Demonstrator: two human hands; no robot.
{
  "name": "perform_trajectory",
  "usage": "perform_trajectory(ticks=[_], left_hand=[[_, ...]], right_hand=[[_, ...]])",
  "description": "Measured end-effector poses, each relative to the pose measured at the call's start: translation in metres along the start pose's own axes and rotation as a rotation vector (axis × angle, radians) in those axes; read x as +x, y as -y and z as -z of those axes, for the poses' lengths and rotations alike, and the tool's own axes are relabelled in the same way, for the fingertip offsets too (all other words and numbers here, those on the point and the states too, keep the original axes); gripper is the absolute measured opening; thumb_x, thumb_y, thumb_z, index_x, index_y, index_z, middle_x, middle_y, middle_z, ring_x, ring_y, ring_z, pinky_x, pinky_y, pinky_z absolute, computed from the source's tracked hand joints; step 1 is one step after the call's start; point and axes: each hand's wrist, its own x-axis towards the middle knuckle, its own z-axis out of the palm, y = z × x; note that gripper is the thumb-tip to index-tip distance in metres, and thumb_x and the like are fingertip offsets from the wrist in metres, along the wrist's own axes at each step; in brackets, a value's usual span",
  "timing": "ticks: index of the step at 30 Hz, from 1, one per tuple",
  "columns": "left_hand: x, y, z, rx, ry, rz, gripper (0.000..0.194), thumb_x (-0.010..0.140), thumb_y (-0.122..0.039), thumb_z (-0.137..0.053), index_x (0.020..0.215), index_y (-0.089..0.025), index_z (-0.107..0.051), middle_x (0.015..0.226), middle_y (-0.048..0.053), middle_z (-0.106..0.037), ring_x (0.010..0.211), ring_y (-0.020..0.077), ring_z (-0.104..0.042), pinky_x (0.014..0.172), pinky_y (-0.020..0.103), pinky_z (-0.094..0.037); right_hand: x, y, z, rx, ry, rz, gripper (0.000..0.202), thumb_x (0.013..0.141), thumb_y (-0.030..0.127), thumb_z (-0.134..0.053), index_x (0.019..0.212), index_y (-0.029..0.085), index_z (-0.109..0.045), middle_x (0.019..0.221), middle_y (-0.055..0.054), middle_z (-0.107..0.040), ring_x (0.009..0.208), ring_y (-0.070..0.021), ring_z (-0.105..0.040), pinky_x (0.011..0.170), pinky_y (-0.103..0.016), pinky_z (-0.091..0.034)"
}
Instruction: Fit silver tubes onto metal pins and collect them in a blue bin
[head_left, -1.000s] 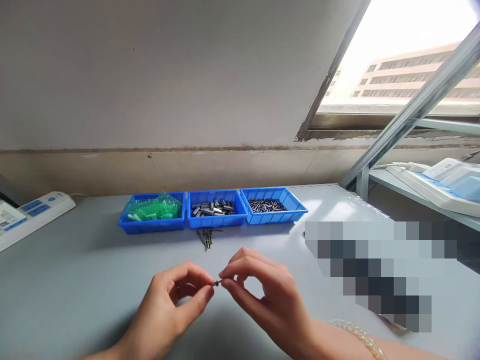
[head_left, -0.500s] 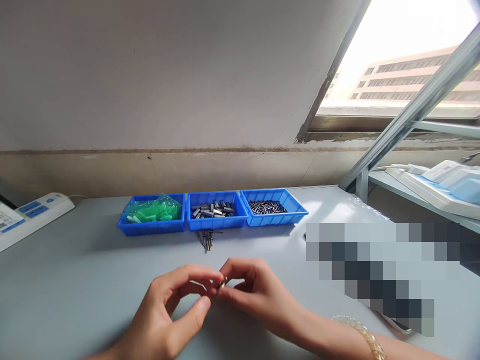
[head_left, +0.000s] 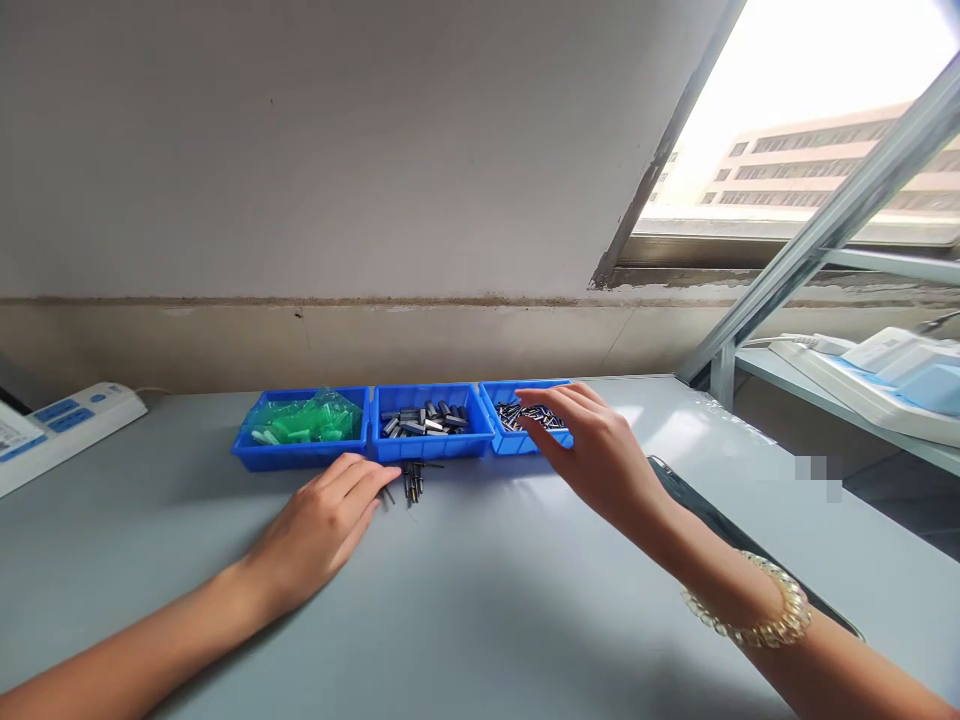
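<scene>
My left hand (head_left: 330,520) is palm down at the front of the middle bin, its index finger and thumb close around a thin dark metal pin (head_left: 388,494). Right beside its fingertips, several similar thin metal pins (head_left: 413,482) lie in a small pile on the table. My right hand (head_left: 592,440) hovers at the right blue bin (head_left: 517,446), thumb and fingers apart, with nothing visible between them. That bin holds many small, thin metal pins (head_left: 540,415), partly hidden by the hand.
The middle blue bin (head_left: 435,447) contains grey metal hex pieces (head_left: 427,420). Green pieces in a plastic bag (head_left: 315,420) fill the left blue bin (head_left: 300,457). A dark phone-like slab (head_left: 697,505) lies under my right forearm. A white-and-blue device (head_left: 90,410) stands far left.
My hands have parted from close together at the front. The left moved forward to the pile of pins; the right moved forward and right to the right bin, its pinch now opened.
</scene>
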Motion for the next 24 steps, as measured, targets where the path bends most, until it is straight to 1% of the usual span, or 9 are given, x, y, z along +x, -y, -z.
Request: perform_trajectory(ticks=[4, 8, 10, 12, 15, 17, 19, 21, 24], left_hand=[[0.000, 0.000, 0.002, -0.020, -0.010, -0.011, 0.026, 0.095, -0.005, -0.042, 0.103, -0.014, -0.064, 0.098, 0.011, -0.067, 0.094, 0.0258, -0.061, 0.080, 0.039, -0.052], [-0.003, 0.002, 0.003, -0.050, -0.044, -0.008, 0.023, 0.095, -0.006, -0.042, 0.101, -0.016, -0.062, 0.090, 0.007, -0.067, 0.084, 0.0221, -0.063, 0.074, 0.034, -0.052], [-0.005, 0.001, 0.002, -0.069, -0.066, -0.001, 0.022, 0.095, -0.007, -0.043, 0.101, -0.017, -0.061, 0.087, 0.005, -0.067, 0.080, 0.0205, -0.063, 0.072, 0.032, -0.051], [-0.006, -0.005, 0.002, -0.089, -0.092, 0.006, 0.019, 0.095, -0.008, -0.044, 0.101, -0.018, -0.060, 0.087, 0.004, -0.067, 0.079, 0.0186, -0.065, 0.071, 0.030, -0.052], [-0.008, -0.022, 0.003, -0.169, -0.145, 0.046, 0.017, 0.094, -0.011, -0.047, 0.103, -0.021, -0.057, 0.086, 0.001, -0.068, 0.075, 0.0152, -0.067, 0.070, 0.025, -0.053], [-0.009, -0.037, 0.004, -0.311, -0.155, 0.135, 0.017, 0.092, -0.013, -0.052, 0.103, -0.024, -0.058, 0.081, -0.002, -0.070, 0.071, 0.0139, -0.068, 0.069, 0.023, -0.055], [-0.012, -0.050, 0.005, -0.427, -0.137, 0.202, 0.018, 0.088, -0.012, -0.057, 0.100, -0.025, -0.060, 0.079, -0.004, -0.071, 0.070, 0.0130, -0.070, 0.069, 0.021, -0.055], [-0.015, -0.059, 0.005, -0.482, -0.138, 0.212, 0.019, 0.085, -0.009, -0.060, 0.094, -0.026, -0.062, 0.079, -0.005, -0.072, 0.070, 0.0122, -0.070, 0.069, 0.019, -0.055], [-0.018, -0.066, 0.006, -0.546, -0.209, 0.197, 0.018, 0.082, -0.008, -0.064, 0.087, -0.025, -0.065, 0.078, -0.005, -0.071, 0.070, 0.0118, -0.068, 0.068, 0.018, -0.054]], right_hand=[[-0.013, 0.032, -0.002, 0.235, 0.090, -0.020, 0.018, 0.092, 0.020, -0.051, 0.095, 0.020, -0.069, 0.086, -0.007, -0.072, 0.083, -0.0224, -0.065, 0.072, -0.035, -0.055], [-0.028, 0.057, -0.009, 0.437, 0.317, -0.139, 0.022, 0.083, 0.012, -0.052, 0.092, 0.020, -0.071, 0.065, 0.000, -0.062, 0.061, -0.0160, -0.060, 0.061, -0.029, -0.051], [-0.033, 0.064, -0.012, 0.515, 0.418, -0.182, 0.027, 0.078, 0.008, -0.053, 0.094, 0.020, -0.071, 0.061, 0.002, -0.059, 0.062, -0.0156, -0.058, 0.063, -0.029, -0.050], [-0.036, 0.069, -0.011, 0.589, 0.464, -0.211, 0.033, 0.073, 0.006, -0.052, 0.097, 0.020, -0.071, 0.067, 0.001, -0.061, 0.069, -0.0161, -0.060, 0.067, -0.029, -0.050], [-0.039, 0.078, -0.007, 0.735, 0.511, -0.273, 0.029, 0.077, 0.012, -0.056, 0.102, 0.019, -0.069, 0.077, -0.002, -0.065, 0.073, -0.0153, -0.060, 0.069, -0.028, -0.050], [-0.041, 0.085, -0.003, 0.858, 0.592, -0.327, 0.022, 0.083, 0.025, -0.061, 0.102, 0.019, -0.069, 0.076, -0.002, -0.066, 0.069, -0.0142, -0.060, 0.063, -0.025, -0.049], [-0.043, 0.092, 0.000, 0.942, 0.661, -0.356, 0.022, 0.085, 0.034, -0.063, 0.096, 0.018, -0.071, 0.072, -0.002, -0.066, 0.064, -0.0130, -0.057, 0.056, -0.023, -0.046], [-0.045, 0.097, 0.001, 0.951, 0.665, -0.353, 0.020, 0.086, 0.034, -0.062, 0.086, 0.017, -0.073, 0.068, -0.002, -0.067, 0.059, -0.0117, -0.054, 0.054, -0.022, -0.044], [-0.047, 0.101, 0.000, 0.918, 0.591, -0.344, 0.019, 0.087, 0.030, -0.061, 0.078, 0.018, -0.073, 0.067, -0.002, -0.070, 0.058, -0.0114, -0.055, 0.053, -0.022, -0.044]])
